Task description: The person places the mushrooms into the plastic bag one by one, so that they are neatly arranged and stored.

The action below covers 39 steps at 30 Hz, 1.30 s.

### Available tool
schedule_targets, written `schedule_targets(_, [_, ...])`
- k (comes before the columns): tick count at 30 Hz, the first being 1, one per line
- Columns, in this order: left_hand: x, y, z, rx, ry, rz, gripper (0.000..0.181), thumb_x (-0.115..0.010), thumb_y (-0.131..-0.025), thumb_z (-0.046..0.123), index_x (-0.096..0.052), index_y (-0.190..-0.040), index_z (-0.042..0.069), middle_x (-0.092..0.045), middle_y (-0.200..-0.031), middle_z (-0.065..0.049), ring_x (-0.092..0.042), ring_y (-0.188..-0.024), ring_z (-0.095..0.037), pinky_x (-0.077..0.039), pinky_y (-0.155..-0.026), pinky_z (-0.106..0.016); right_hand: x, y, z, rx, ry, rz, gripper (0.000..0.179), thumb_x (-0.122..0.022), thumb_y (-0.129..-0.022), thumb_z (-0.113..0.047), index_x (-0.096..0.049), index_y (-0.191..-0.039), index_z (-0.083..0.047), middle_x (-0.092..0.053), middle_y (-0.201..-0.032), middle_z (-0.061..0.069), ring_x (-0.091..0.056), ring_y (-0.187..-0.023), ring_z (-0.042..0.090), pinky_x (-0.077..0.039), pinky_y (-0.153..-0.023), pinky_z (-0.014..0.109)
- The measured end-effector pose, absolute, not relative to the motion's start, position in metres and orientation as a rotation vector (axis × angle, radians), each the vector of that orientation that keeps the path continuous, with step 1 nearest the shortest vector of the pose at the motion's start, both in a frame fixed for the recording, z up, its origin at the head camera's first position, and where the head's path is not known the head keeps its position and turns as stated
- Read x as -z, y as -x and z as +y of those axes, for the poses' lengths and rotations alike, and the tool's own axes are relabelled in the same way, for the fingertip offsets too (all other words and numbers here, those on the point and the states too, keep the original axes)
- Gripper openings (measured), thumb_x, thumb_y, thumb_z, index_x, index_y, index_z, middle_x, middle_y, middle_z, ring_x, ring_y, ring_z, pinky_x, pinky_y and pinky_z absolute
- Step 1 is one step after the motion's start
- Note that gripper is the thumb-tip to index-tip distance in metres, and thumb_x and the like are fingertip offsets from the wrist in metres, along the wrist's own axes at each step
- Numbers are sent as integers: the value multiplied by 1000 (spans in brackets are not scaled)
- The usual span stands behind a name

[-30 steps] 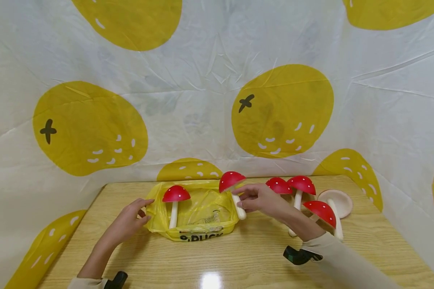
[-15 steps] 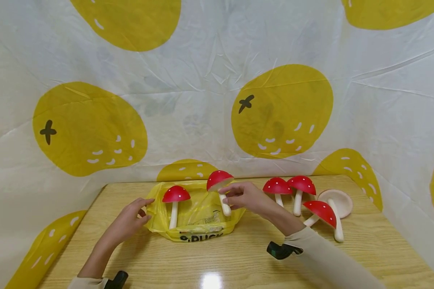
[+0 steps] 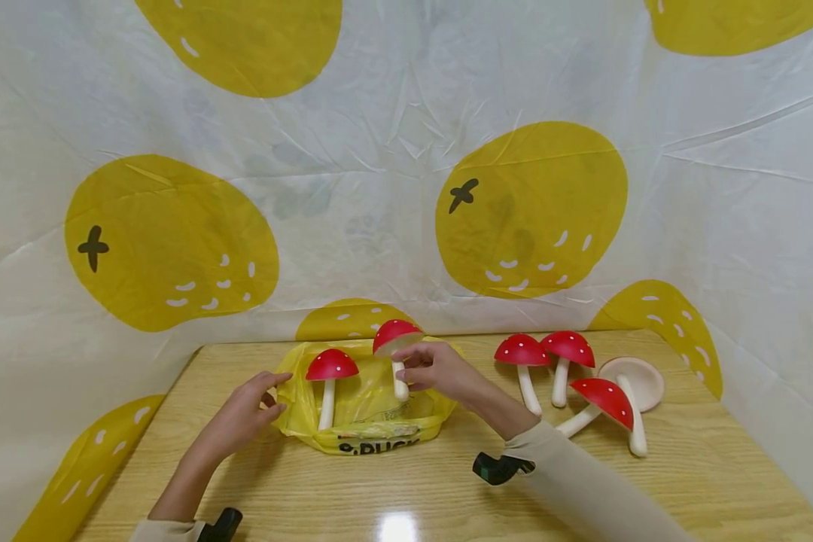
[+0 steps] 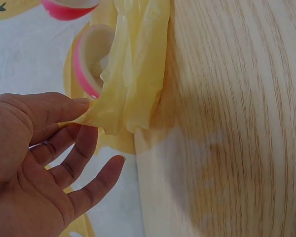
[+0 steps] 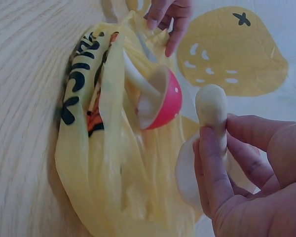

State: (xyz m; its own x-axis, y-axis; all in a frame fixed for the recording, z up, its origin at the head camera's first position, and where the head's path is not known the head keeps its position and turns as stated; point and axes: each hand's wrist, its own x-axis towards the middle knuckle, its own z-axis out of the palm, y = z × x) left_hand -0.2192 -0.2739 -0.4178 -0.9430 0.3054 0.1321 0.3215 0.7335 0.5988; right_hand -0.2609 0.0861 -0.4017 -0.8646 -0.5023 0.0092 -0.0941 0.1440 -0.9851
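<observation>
A yellow plastic bag (image 3: pixel 373 433) with black lettering lies on the table, its mouth spread toward me. My left hand (image 3: pixel 244 410) pinches the bag's left rim between thumb and forefinger, other fingers apart, as the left wrist view shows. Inside the bag leans a toy mushroom (image 3: pixel 332 365) with a white-dotted red cap and pale stem. Over the bag's right half, my right hand (image 3: pixel 436 369) holds a second toy mushroom (image 3: pixel 395 336) by its stem, cap up. In the right wrist view the stem end (image 5: pixel 211 106) pokes out between thumb and fingers.
Several more toy mushrooms (image 3: pixel 523 351) lie to the right on the wooden table (image 3: pixel 312 497), one with its pale cap underside (image 3: pixel 644 382) showing. Behind the table hangs a white cloth (image 3: pixel 359 226) printed with yellow fruit.
My right hand has carried its mushroom leftward, from the bag's right edge to above its opening. My left hand has stayed at the bag's left rim.
</observation>
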Motion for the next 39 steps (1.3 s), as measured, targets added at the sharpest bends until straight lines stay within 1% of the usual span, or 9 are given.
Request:
schedule_targets(6, [418,219,-273,996,527,-2899,50,-69,-91,-3,-56,-139,-7,-62,-120,-17,-60,-85,-18,-50,-61,-24,411,263,71,1803,561,2085,31,-66,-96,-2,-62,-126,8,-63,-104,21,-65,-83,16,-55,-90,56])
schedule_targets(12, [419,220,-273,981,531,-2888,50,-70,-91,-3,-57,-138,-6,-63,-118,-16,-60,-85,-18,-50,-61,-23,418,259,54,1781,534,2144,24,-67,-96,-3,-67,-118,5,-66,-106,20,-65,-84,15,-57,-88,51])
schedule_targets(17, [419,220,-274,981,538,-2885,49,-70,-90,-4,-57,-138,-6,-63,-118,-16,-60,-85,-18,-50,-61,-23,419,256,42,1786,478,2177,21,-67,-96,-4,-68,-116,3,-65,-110,19,-64,-87,20,-58,-88,49])
schedule_targets(25, [417,219,-274,969,534,-2895,49,-70,-91,-3,-56,-138,-6,-62,-119,-15,-60,-86,-18,-50,-61,-24,426,259,28,1810,410,2220,19,-68,-95,-2,-69,-113,2,-65,-106,16,-63,-84,20,-59,-86,48])
schedule_targets(29, [416,219,-273,967,535,-2902,49,-69,-92,-2,-56,-139,-6,-62,-119,-16,-61,-86,-18,-51,-62,-24,429,259,25,1795,430,2204,23,-68,-95,-1,-67,-117,6,-63,-105,18,-63,-84,19,-58,-87,48])
schedule_targets(32, [416,219,-273,968,528,-2903,49,-69,-92,-2,-56,-139,-6,-62,-119,-16,-62,-87,-19,-51,-62,-24,430,257,23,1731,458,2217,29,-69,-95,-4,-65,-121,8,-63,-104,16,-63,-86,20,-58,-86,45])
schedule_targets(35, [416,220,-273,968,523,-2907,49,-69,-92,-2,-55,-139,-6,-62,-119,-16,-62,-87,-19,-51,-63,-24,432,255,22,1662,493,2231,32,-70,-94,-5,-65,-123,8,-63,-107,16,-64,-87,20,-59,-83,40])
schedule_targets(37, [416,220,-273,970,513,-2909,50,-69,-92,-2,-55,-140,-6,-62,-119,-16,-61,-87,-19,-51,-63,-24,433,253,22,1618,514,2239,32,-70,-94,-6,-66,-124,6,-63,-114,16,-63,-88,20,-59,-81,37])
schedule_targets(39, [416,219,-274,968,515,-2910,50,-69,-92,-2,-55,-140,-6,-62,-118,-16,-61,-87,-19,-51,-63,-23,435,252,23,1597,534,2233,33,-70,-94,-5,-66,-125,6,-62,-124,16,-62,-91,20,-59,-81,38])
